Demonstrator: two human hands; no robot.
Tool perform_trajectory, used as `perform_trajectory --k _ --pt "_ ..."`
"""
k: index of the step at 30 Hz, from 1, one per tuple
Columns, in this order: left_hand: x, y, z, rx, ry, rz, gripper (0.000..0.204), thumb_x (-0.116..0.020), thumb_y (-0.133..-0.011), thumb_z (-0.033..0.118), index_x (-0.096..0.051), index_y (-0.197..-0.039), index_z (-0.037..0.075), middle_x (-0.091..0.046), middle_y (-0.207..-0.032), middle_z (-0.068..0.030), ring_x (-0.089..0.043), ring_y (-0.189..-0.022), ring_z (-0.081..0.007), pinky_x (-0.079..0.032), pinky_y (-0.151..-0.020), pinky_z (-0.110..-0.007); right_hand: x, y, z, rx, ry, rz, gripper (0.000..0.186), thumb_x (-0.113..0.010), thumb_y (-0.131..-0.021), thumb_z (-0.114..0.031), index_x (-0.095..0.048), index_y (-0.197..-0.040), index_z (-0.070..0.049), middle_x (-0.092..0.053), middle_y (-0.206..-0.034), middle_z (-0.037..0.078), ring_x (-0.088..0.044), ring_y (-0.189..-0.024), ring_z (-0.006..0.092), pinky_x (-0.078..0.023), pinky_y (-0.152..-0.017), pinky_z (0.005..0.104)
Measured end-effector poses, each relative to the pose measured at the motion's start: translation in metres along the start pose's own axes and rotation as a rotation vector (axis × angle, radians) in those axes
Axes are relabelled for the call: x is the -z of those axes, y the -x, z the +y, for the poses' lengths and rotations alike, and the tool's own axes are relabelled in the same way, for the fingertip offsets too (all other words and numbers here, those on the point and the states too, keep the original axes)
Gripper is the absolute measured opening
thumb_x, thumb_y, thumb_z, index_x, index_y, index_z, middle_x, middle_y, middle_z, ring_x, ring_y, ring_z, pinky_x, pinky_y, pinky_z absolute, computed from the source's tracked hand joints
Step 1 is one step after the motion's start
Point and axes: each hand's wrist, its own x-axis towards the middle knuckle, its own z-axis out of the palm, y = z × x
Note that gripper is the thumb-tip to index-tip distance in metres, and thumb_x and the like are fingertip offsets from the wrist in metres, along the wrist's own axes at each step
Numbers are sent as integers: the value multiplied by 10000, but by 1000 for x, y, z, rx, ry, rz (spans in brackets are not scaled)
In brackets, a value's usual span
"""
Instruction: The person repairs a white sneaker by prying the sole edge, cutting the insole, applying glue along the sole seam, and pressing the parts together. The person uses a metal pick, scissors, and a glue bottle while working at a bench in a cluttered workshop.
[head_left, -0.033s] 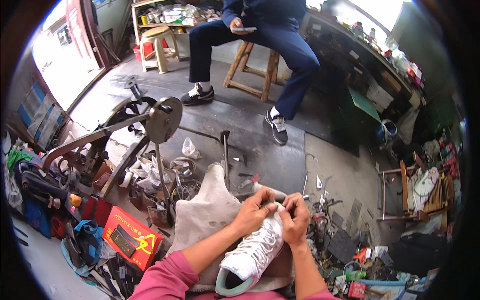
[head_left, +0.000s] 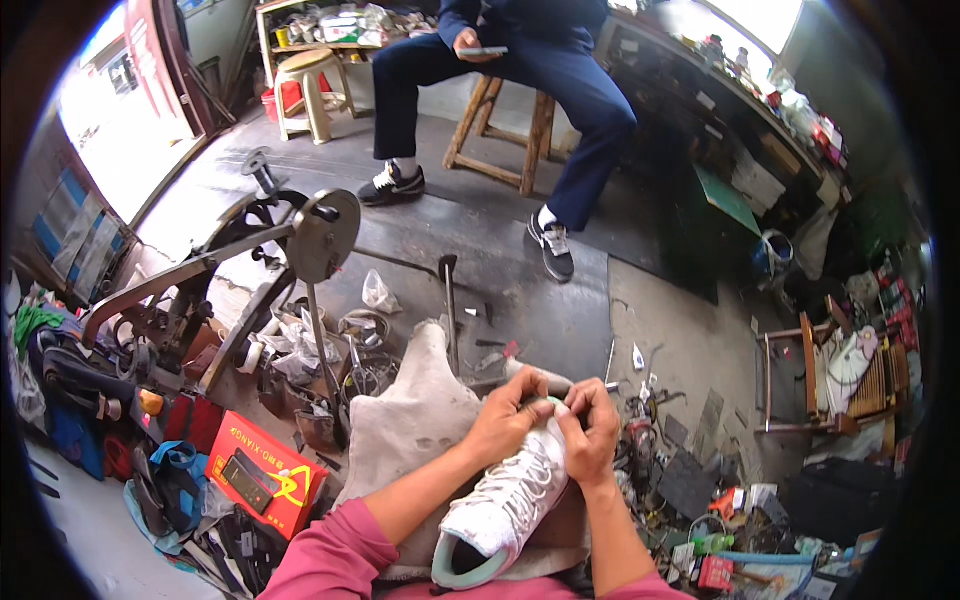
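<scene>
A white lace-up sneaker (head_left: 507,492) with a pale green lining lies on a grey cloth (head_left: 415,400) spread over my lap. Its toe points away from me and its opening faces my body. At the toe end, my left hand (head_left: 513,412) grips the shoe with bent fingers and thumb. My right hand (head_left: 590,428) pinches the same toe edge from the other side. Both sets of fingertips almost meet around a small patch of pale green at the tip. Whether anything small is between them cannot be made out.
A hand-cranked metal sewing machine (head_left: 325,235) stands to the left. Beside my left arm is a red box (head_left: 265,475). Tools and scraps (head_left: 690,470) litter the floor at right. Opposite, a person (head_left: 520,60) sits on a wooden stool (head_left: 490,145), holding a phone (head_left: 485,51).
The view has shifted slightly, so the room sits a little higher in the picture. Both hands keep their hold on the sneaker's toe, with only slight finger movement.
</scene>
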Motion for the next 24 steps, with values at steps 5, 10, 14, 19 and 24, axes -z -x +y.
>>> perform_trajectory --k 5,10,14,19,24 --pt "0 1 2 -49 -9 -5 150 -657 -960 11 -535 -1037 53 -538 -956 28 -491 -915 -69 -444 -824 -243 2 1 3 -27 -1 -40 205 -607 -834 100 -476 -929 -25 -498 -941 72 -487 -853 150 -437 -799 266" --pt "0 -1 -1 -84 4 -3 150 -640 -970 0 -516 -1039 51 -522 -937 26 -467 -888 -71 -424 -799 -236 5 1 2 -39 23 -67 284 -613 -828 100 -484 -1043 -32 -482 -1080 85 -484 -931 141 -438 -872 256" --pt "-2 -3 -5 -111 6 14 150 -635 -971 -1 -499 -1021 40 -503 -891 19 -441 -844 -75 -414 -758 -237 4 -3 1 -12 51 -56 306 -682 -804 31 -520 -1057 -24 -582 -1000 111 -596 -857 237 -509 -804 342" --pt "-1 -3 -6 -100 3 13 157 -638 -968 6 -495 -1025 38 -504 -894 20 -449 -848 -75 -420 -767 -236 5 -6 -1 -55 7 -91 276 -667 -827 32 -528 -1061 -14 -618 -999 122 -661 -854 238 -535 -811 339" --pt "-1 -3 -3 -105 -17 19 160 -640 -965 3 -497 -1028 36 -507 -901 19 -451 -851 -75 -422 -771 -233 7 -5 -4 -155 -61 -179 306 -581 -823 122 -475 -1067 -29 -505 -1078 76 -526 -983 138 -475 -916 266"
